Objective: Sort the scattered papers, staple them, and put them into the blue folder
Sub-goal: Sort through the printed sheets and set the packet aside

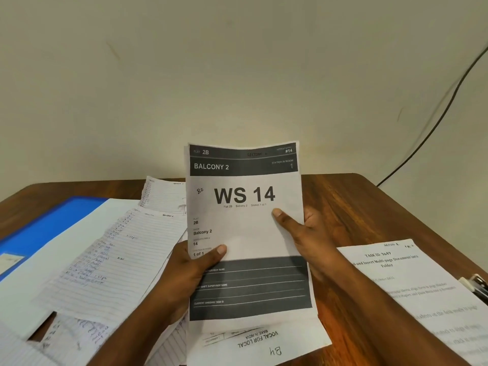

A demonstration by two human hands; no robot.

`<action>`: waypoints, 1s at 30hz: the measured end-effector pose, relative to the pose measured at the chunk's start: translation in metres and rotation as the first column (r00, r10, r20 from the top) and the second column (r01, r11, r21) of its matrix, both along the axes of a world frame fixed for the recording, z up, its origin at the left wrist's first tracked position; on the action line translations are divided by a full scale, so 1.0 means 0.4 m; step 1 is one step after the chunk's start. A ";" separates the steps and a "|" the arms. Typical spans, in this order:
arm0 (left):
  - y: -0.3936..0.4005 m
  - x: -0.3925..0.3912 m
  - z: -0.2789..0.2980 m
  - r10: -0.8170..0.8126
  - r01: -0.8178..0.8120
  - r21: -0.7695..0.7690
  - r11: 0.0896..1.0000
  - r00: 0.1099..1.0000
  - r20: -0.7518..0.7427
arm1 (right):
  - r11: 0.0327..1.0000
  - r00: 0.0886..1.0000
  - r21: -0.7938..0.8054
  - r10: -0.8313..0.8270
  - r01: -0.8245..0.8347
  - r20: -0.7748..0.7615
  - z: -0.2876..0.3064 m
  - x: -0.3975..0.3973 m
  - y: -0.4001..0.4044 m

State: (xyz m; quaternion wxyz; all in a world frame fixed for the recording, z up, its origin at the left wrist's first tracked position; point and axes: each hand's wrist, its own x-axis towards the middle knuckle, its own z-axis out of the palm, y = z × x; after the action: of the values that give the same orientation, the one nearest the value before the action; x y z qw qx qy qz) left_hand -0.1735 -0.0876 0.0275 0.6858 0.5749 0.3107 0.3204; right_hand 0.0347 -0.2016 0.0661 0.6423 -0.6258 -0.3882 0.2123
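White "WS 14" sheet [245, 228], dark-banded, upright, left hand [190, 270] and right hand [306, 233] each clamping an edge.

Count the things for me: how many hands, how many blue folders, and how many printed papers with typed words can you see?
Hands: 2, the left hand and the right hand, both holding the WS 14 sheet.
Blue folders: 1, the blue folder.
Printed papers: 3, the WS 14 sheet, the upside-down sheet under it, and the task sheet.
Total: 6.
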 end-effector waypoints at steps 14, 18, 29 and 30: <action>0.145 -0.129 0.081 0.404 -0.354 -0.224 0.908 0.880 0.247 | 0.937 0.780 -0.341 0.157 0.076 0.606 -0.017 0.006 -0.024; 0.234 -0.190 0.069 0.543 -0.463 -0.294 0.836 0.776 0.320 | 0.802 0.643 -0.594 0.489 -0.064 0.590 -0.021 -0.056 -0.030; 0.366 -0.350 0.043 0.742 -0.626 -0.400 0.670 0.587 0.324 | 0.572 0.428 -0.777 0.652 0.264 0.626 -0.002 -0.071 -0.054; 0.374 -0.357 0.041 0.753 -0.632 -0.411 0.657 0.575 0.320 | 0.549 0.437 -0.785 0.654 0.288 0.618 0.001 -0.068 -0.057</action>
State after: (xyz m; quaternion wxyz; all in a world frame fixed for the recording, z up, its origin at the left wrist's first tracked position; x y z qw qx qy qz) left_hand -0.3161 0.0621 0.0440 0.6234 0.2191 0.3762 0.6496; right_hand 0.0074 -0.2244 0.0664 -0.0547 -0.7999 -0.5909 0.0891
